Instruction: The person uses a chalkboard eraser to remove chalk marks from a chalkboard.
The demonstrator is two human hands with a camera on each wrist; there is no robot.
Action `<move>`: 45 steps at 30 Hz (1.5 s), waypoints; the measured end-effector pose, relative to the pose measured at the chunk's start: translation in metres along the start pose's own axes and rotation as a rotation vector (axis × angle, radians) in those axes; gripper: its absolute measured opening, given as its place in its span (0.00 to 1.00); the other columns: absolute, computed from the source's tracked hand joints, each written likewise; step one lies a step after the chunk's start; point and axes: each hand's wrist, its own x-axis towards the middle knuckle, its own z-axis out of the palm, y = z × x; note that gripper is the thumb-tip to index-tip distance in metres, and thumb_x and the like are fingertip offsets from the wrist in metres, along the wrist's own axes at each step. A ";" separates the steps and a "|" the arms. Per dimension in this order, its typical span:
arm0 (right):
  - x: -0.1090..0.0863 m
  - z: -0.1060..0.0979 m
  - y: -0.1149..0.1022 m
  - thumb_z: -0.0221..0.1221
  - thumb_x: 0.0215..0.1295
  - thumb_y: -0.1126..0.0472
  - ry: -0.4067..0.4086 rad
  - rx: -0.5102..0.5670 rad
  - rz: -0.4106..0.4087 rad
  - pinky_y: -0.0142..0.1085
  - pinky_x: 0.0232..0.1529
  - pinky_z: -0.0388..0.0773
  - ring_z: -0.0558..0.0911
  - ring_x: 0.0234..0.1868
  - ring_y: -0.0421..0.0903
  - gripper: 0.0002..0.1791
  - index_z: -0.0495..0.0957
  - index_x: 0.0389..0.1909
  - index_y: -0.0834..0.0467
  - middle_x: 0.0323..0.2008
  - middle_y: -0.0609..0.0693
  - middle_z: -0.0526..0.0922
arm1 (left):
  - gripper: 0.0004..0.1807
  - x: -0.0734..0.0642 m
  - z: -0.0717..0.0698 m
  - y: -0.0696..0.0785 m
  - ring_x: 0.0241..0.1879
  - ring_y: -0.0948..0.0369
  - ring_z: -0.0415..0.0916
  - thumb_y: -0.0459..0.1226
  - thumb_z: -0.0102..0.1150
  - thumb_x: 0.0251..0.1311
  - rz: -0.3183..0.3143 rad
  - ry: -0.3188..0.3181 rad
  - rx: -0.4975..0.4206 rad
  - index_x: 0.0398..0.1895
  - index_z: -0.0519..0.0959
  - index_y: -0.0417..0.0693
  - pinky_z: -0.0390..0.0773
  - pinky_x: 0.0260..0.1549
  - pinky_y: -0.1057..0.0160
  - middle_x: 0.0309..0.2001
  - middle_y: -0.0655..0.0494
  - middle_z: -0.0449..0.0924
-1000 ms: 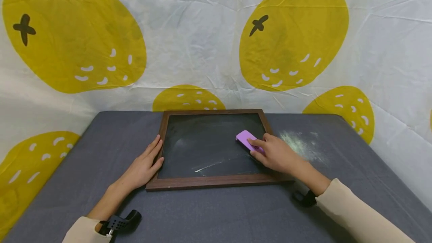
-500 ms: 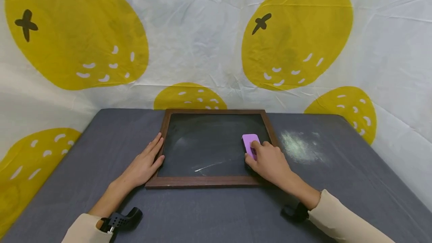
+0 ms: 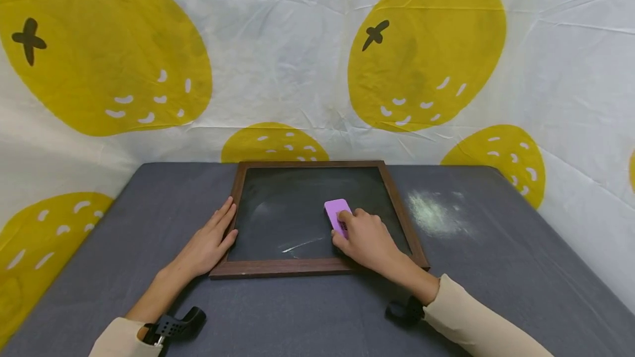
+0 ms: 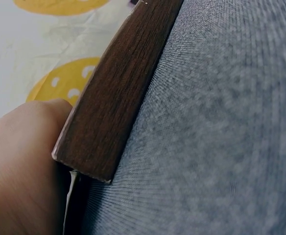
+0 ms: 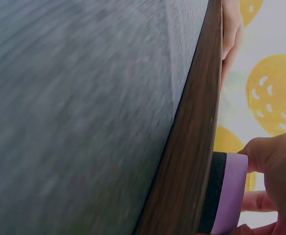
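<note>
A wood-framed chalkboard (image 3: 288,208) lies on the grey cloth, with a white chalk streak near its lower middle and faint smears elsewhere. My right hand (image 3: 369,238) grips a purple chalkboard eraser (image 3: 337,211) between thumb and fingers, over the board's right half. In the right wrist view, the dark felt side of the eraser (image 5: 229,193) faces the board. Along the left side of the frame, my left hand (image 3: 205,244) rests with fairly straight fingers touching the wood. The left wrist view shows part of that hand (image 4: 25,161) beside the frame's corner (image 4: 101,127).
Pale chalk dust (image 3: 436,214) is spread over the grey tablecloth (image 3: 297,313) right of the board. A white curtain (image 3: 283,59) with yellow fruit shapes hangs behind the table. Black wrist mounts (image 3: 178,324) sit below both hands.
My right hand has moved left across the board with the eraser, which has turned from slanting to more upright. The left hand stays at the frame. The chalk streak looks the same.
</note>
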 end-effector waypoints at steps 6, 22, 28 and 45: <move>0.009 0.007 -0.012 0.64 0.57 0.54 -0.020 0.052 -0.129 0.33 0.19 0.65 0.67 0.19 0.40 0.18 0.83 0.46 0.60 0.24 0.49 0.74 | 0.32 0.000 0.000 -0.001 0.68 0.36 0.48 0.41 0.44 0.74 -0.006 0.002 -0.004 0.73 0.51 0.33 0.57 0.61 0.39 0.74 0.41 0.44; 0.024 0.011 -0.010 0.62 0.63 0.53 -0.237 0.381 -0.372 0.27 0.25 0.67 0.72 0.30 0.37 0.23 0.78 0.60 0.50 0.38 0.45 0.79 | 0.32 0.000 0.002 0.000 0.68 0.36 0.50 0.41 0.45 0.73 -0.011 -0.003 -0.009 0.73 0.52 0.33 0.57 0.61 0.39 0.74 0.41 0.44; 0.032 0.009 -0.010 0.60 0.66 0.51 -0.300 0.363 -0.486 0.29 0.37 0.72 0.74 0.38 0.38 0.23 0.77 0.61 0.50 0.43 0.46 0.79 | 0.32 0.002 0.000 -0.001 0.68 0.37 0.50 0.40 0.46 0.73 -0.007 0.004 -0.013 0.72 0.52 0.32 0.57 0.61 0.39 0.74 0.41 0.45; 0.045 0.001 -0.010 0.61 0.66 0.54 -0.342 0.273 -0.658 0.33 0.46 0.73 0.73 0.43 0.42 0.23 0.76 0.61 0.52 0.44 0.49 0.78 | 0.33 0.003 -0.002 -0.003 0.69 0.39 0.49 0.41 0.46 0.73 -0.020 -0.012 -0.024 0.73 0.51 0.33 0.56 0.62 0.40 0.75 0.43 0.44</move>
